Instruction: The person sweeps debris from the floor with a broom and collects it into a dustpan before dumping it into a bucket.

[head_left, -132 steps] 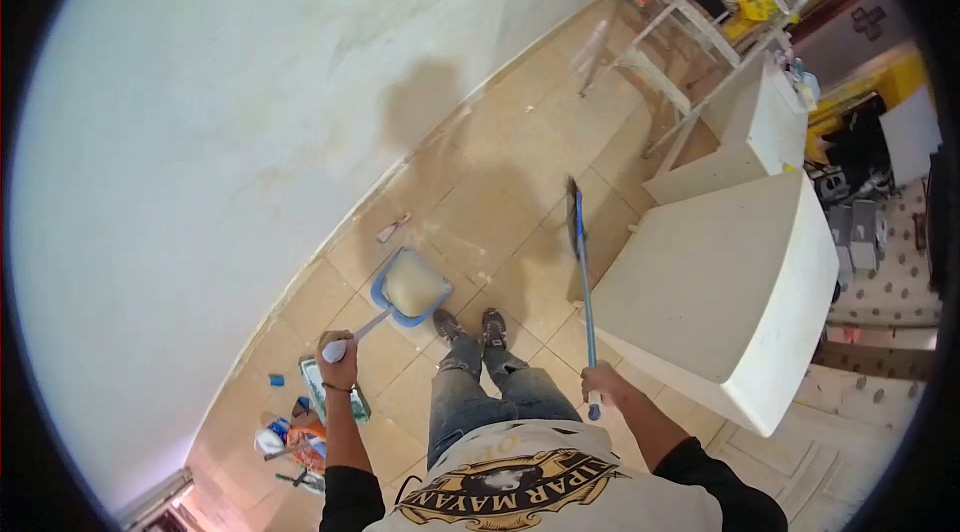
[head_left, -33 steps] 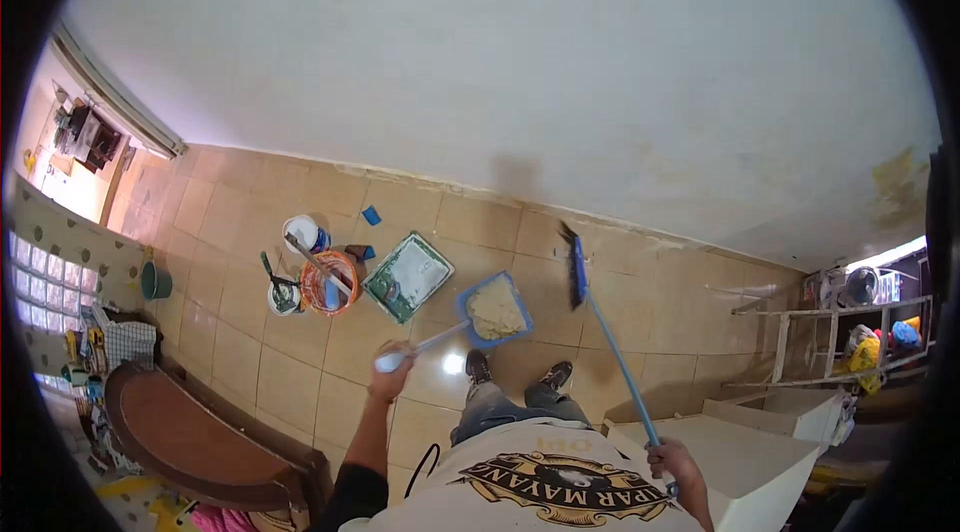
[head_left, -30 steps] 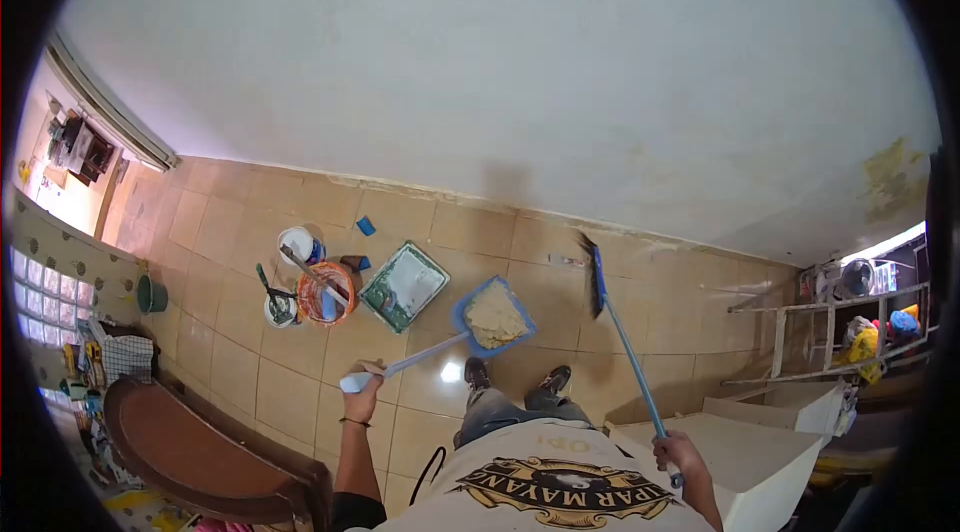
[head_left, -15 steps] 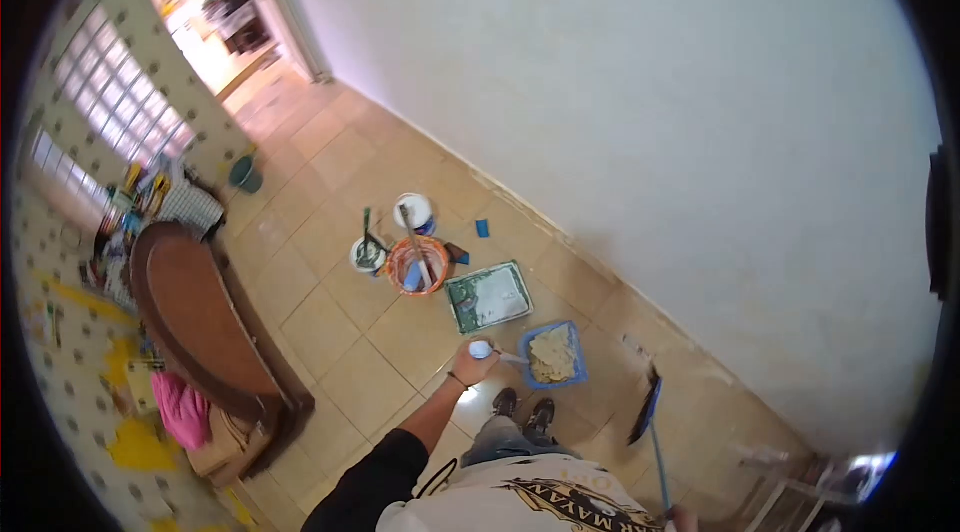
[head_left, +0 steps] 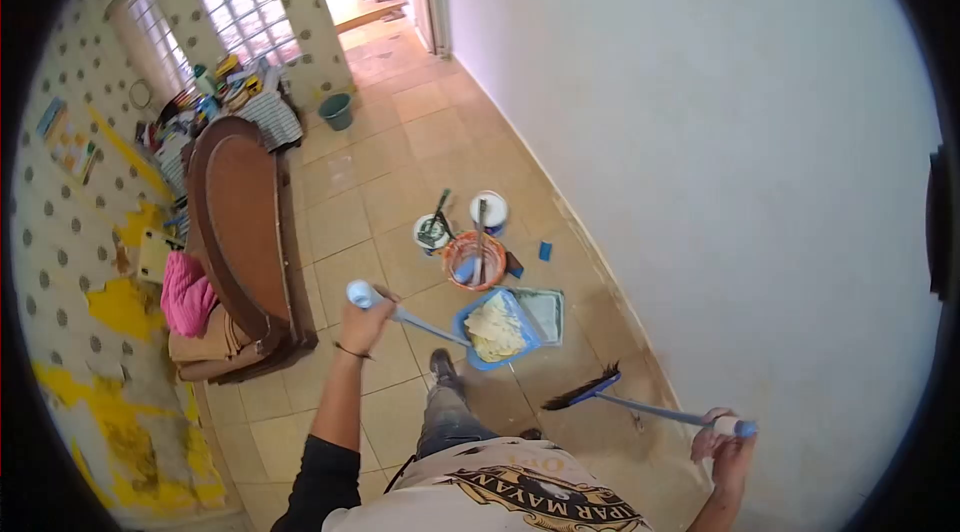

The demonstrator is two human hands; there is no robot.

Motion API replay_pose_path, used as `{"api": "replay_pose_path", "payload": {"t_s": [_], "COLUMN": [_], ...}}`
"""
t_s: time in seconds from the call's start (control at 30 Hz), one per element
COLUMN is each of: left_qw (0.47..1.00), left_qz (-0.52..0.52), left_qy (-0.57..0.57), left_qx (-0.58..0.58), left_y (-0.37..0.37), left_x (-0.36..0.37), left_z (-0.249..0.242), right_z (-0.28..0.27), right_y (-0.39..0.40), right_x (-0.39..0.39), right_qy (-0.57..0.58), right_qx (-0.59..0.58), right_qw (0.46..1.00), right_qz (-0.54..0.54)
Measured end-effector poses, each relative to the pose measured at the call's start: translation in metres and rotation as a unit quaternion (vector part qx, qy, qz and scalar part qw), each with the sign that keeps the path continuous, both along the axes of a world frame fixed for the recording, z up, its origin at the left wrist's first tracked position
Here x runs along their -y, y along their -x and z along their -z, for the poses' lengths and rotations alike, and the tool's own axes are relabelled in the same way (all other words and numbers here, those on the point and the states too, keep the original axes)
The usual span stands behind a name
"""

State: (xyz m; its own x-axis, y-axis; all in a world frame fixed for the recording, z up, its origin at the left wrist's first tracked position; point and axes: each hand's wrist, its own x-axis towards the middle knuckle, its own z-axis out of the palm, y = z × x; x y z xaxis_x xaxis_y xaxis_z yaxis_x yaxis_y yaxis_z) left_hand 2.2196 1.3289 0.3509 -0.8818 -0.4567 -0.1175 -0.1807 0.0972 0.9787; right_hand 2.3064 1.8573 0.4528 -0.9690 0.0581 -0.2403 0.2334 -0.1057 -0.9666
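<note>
Left hand (head_left: 366, 323) fingers closed round one dustpan (head_left: 497, 328) handle; right hand (head_left: 724, 440) fingers grip one broom (head_left: 640, 409).

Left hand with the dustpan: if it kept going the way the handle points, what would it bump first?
Probably the paint tray: the left hand holds the dustpan, whose far edge already overlaps the tray. Depth is unclear, so it may pass above it.

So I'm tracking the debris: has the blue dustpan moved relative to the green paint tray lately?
Yes. The dustpan, beside the tray earlier, now overlaps its near edge.
</note>
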Motion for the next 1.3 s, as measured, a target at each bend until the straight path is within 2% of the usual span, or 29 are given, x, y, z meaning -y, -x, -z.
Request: {"api": "replay_pose_path", "payload": {"t_s": [0.03, 0.07, 0.13, 0.17, 0.23, 0.3, 0.37, 0.43, 0.57, 0.6, 0.7, 0.77, 0.83, 0.87, 0.97, 1.0, 1.17, 1.2, 1.27, 1.3], "left_qw": [1.000, 1.000, 0.998, 0.998, 0.997, 0.996, 0.993, 0.993, 0.992, 0.989, 0.992, 0.994, 0.995, 0.996, 0.997, 0.998, 0.997, 0.999, 0.999, 0.999], "left_qz": [-0.016, -0.030, -0.048, -0.050, -0.070, -0.054, -0.040, -0.029, -0.012, -0.010, 0.000, 0.003, -0.010, -0.016, -0.009, -0.022, -0.015, -0.014, 0.007, 0.027], "left_qy": [0.006, 0.005, -0.014, -0.012, 0.011, 0.048, 0.105, 0.106, 0.114, 0.147, 0.116, 0.103, 0.097, 0.086, 0.070, 0.064, -0.022, -0.005, 0.000, 0.004], "left_qx": [0.006, 0.001, -0.024, -0.030, -0.042, -0.054, -0.029, -0.047, -0.049, -0.035, -0.055, -0.039, -0.026, -0.028, -0.030, -0.021, -0.078, -0.045, -0.044, -0.042], "left_y": [0.005, 0.010, 0.020, 0.027, 0.046, 0.063, 0.087, 0.119, 0.188, 0.208, 0.277, 0.321, 0.362, 0.384, 0.457, 0.485, 0.608, 0.632, 0.684, 0.710], "left_x": [0.022, 0.044, 0.091, 0.113, 0.161, 0.206, 0.253, 0.304, 0.388, 0.411, 0.480, 0.512, 0.548, 0.570, 0.620, 0.634, 0.705, 0.713, 0.732, 0.747], "left_z": [-0.021, -0.032, -0.046, -0.051, -0.063, -0.069, -0.071, -0.070, -0.085, -0.082, -0.071, -0.083, -0.084, -0.083, -0.094, -0.096, -0.088, -0.093, -0.087, -0.080], "right_z": [-0.010, -0.022, -0.042, -0.048, -0.066, -0.097, -0.117, -0.140, -0.177, -0.185, -0.212, -0.230, -0.226, -0.221, -0.206, -0.202, -0.193, -0.192, -0.187, -0.181], "right_y": [0.022, 0.045, 0.085, 0.104, 0.139, 0.176, 0.213, 0.245, 0.304, 0.320, 0.373, 0.409, 0.456, 0.482, 0.552, 0.578, 0.712, 0.739, 0.787, 0.812], "right_x": [0.019, 0.039, 0.085, 0.105, 0.147, 0.206, 0.244, 0.290, 0.344, 0.358, 0.405, 0.414, 0.426, 0.418, 0.508, 0.540, 0.651, 0.671, 0.712, 0.730], "right_qy": [-0.016, -0.016, -0.132, -0.129, -0.236, -0.220, -0.261, -0.288, -0.345, -0.355, -0.370, -0.417, -0.397, -0.258, -0.392, -0.388, -0.347, -0.345, -0.302, -0.303], "right_qx": [-0.073, -0.078, -0.242, -0.248, -0.164, -0.181, -0.232, -0.297, -0.362, -0.366, -0.373, -0.385, -0.421, -0.405, -0.416, -0.417, -0.419, -0.423, -0.382, -0.385], "right_qw": [0.997, 0.996, 0.957, 0.956, 0.958, 0.957, 0.935, 0.902, 0.859, 0.852, 0.833, 0.814, 0.810, 0.877, 0.818, 0.817, 0.835, 0.834, 0.872, 0.871], "right_qz": [-0.014, -0.028, -0.085, -0.086, -0.001, 0.054, 0.065, 0.123, 0.106, 0.123, 0.174, 0.126, 0.092, -0.026, 0.068, 0.088, 0.085, 0.088, 0.043, 0.045]}}
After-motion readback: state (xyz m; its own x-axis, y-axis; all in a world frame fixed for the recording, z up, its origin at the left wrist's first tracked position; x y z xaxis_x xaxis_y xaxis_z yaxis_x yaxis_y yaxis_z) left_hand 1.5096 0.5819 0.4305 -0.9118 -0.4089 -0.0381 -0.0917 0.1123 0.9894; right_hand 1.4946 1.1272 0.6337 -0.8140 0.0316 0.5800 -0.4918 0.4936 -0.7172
